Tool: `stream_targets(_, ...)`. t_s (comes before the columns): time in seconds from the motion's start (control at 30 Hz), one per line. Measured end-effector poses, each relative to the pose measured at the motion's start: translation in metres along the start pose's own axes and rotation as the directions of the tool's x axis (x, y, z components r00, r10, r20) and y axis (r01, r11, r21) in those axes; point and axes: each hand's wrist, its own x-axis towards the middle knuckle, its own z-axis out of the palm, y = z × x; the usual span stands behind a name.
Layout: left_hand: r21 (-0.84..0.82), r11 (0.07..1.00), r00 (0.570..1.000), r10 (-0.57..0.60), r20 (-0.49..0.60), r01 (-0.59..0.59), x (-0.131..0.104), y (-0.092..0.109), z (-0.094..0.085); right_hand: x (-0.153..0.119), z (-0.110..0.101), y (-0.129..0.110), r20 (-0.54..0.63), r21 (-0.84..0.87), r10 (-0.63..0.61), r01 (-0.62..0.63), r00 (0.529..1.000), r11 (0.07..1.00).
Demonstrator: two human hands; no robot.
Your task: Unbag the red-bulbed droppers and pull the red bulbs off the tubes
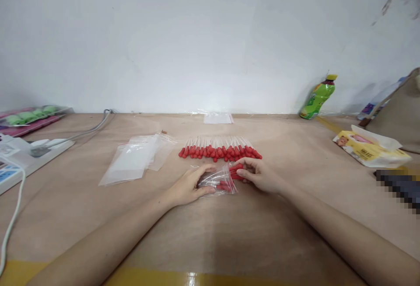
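My left hand (192,185) is closed around the sides of a clear zip bag (208,181), thumb on the near side and fingers on the far side. Inside the bag lie glass droppers with red rubber bulbs (224,186), their bulbs toward the open mouth on the right. My right hand (255,174) pinches more red-bulbed droppers (235,170) at that mouth, their thin stems reaching into the bag. Just beyond both hands, a row of several red-bulbed droppers (215,151) lies with stems pointing toward the wall.
Flat clear bags (126,161) lie in a stack to the left, and another bag (217,118) lies by the wall. A power strip (49,150) with cables sits far left. On the right are a green bottle (318,99), a yellow tissue pack (370,152) and a blurred dark object (400,187).
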Motion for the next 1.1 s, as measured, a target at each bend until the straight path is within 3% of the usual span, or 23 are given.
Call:
stream_targets(0.1, 0.0, 1.0, 1.0, -0.011, -0.001, 0.011, 0.0, 0.0, 0.0, -0.005, -0.014, 0.0, 0.027, 0.114, 0.113, -0.116, 0.993, 0.987)
stream_targets(0.2, 0.003, 1.0, 1.0, -0.022, -0.003, 0.022, 0.0, 0.0, 0.0, -0.006, -0.016, 0.001, 0.0, 0.14, 0.154, -0.152, 0.988, 0.978)
stream_targets(0.33, 0.002, 0.999, 0.999, -0.032, -0.005, 0.032, 0.0, 0.002, -0.001, -0.005, -0.024, -0.001, -0.045, 0.163, 0.144, -0.135, 0.989, 0.977)
stream_targets(0.47, 0.019, 0.999, 1.0, -0.028, -0.001, 0.028, 0.0, 0.003, -0.002, -0.009, -0.063, -0.018, -0.132, 0.046, 0.034, -0.028, 0.991, 0.999)
stream_targets(0.53, 0.031, 0.999, 1.0, -0.025, -0.007, 0.025, -0.001, 0.003, -0.001, -0.012, -0.087, -0.027, -0.287, -0.009, -0.079, 0.079, 0.955, 0.997)
stream_targets(0.63, 0.039, 0.999, 0.999, -0.034, -0.009, 0.035, -0.001, 0.002, -0.001, -0.012, -0.109, -0.026, -0.514, -0.172, -0.258, 0.197, 0.818, 0.965)
stream_targets(0.7, 0.038, 0.998, 0.999, -0.044, -0.003, 0.044, -0.001, 0.001, 0.0, -0.008, -0.112, -0.011, -0.571, -0.326, -0.342, 0.177, 0.746, 0.929)
stream_targets(0.73, 0.038, 0.998, 0.999, -0.047, 0.0, 0.047, -0.001, 0.001, 0.0, -0.005, -0.11, -0.001, -0.564, -0.4, -0.37, 0.147, 0.739, 0.904)
stream_targets(0.9, 0.055, 0.998, 0.999, -0.038, -0.006, 0.038, -0.001, 0.001, -0.001, 0.003, -0.091, 0.04, -0.374, -0.685, -0.469, 0.102, 0.8, 0.721)
stream_targets(1.1, 0.059, 0.998, 0.999, -0.036, 0.003, 0.036, -0.001, 0.002, -0.002, 0.0, -0.086, 0.041, -0.208, -0.718, -0.364, 0.111, 0.908, 0.687)
